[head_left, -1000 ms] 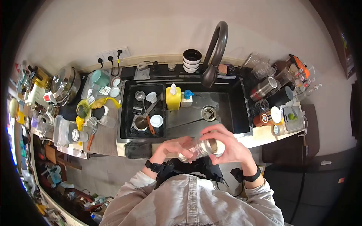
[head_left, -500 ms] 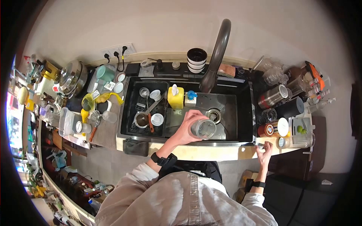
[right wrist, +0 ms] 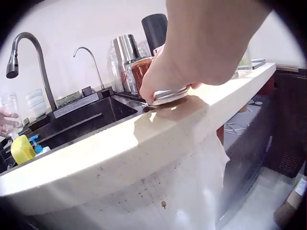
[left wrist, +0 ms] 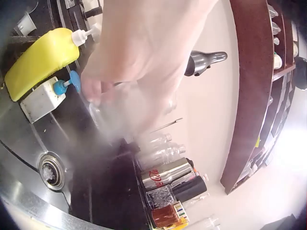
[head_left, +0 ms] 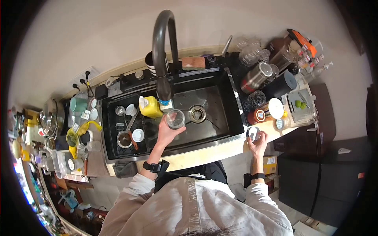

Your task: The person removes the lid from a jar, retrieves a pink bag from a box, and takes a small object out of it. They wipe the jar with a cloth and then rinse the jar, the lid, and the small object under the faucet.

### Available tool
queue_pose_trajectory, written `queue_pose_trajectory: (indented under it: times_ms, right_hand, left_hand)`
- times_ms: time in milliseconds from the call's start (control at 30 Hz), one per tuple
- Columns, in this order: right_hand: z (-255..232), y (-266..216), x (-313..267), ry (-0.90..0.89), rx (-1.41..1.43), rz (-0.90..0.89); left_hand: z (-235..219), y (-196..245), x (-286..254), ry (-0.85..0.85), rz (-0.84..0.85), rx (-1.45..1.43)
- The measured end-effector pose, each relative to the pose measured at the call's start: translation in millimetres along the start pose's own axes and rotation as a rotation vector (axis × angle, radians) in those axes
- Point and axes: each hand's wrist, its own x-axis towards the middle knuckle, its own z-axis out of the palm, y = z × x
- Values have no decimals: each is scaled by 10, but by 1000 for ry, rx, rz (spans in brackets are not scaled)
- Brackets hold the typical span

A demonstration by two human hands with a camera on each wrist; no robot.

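Fingers of the left hand (head_left: 167,133) curl round a clear jar (head_left: 175,119), raised over the sink (head_left: 214,96) to the left of the drain (head_left: 197,114), one round end of it turned up. Blur in the left wrist view hides the detail of that hold. At the right, fingers of the right hand (head_left: 258,145) grip a lid (head_left: 254,133) by its rim, low at the edge of the table (head_left: 212,152), just beside the sink; whether it touches the surface is hard to tell. Jar and lid are well apart.

A yellow bottle (head_left: 151,107) stands near the jar, next to a white bottle (head_left: 166,105) with a blue pump. Above them arches the tap (head_left: 160,43), partly hiding some stacked bowls (head_left: 149,65); a sponge (head_left: 193,63) lies along the sink's back edge. The sink's left part holds a pot (head_left: 124,139), a white bowl (head_left: 138,135) and a ladle (head_left: 119,110). Behind the lid stand a brown jar (head_left: 258,116) and a steel flask (head_left: 254,80). On the far left is a teal cup (head_left: 78,104).
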Motion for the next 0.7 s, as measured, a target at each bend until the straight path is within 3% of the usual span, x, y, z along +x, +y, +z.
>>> queue_pose_trajectory:
  times_ms: [267, 333, 433, 700]
  right_hand:
    - [32, -204, -75, 71, -160, -53]
    - [46, -293, -95, 100, -144, 14]
    - [58, -272, -172, 178, -164, 97]
    - [-234, -44, -474, 189, -184, 211]
  left_hand:
    - [-3, -60, 10, 26, -54, 22]
    - [-4, -108, 38, 11, -61, 55]
    - [15, -380, 116, -54, -87, 121]
    - [126, -1236, 409, -272, -146, 323]
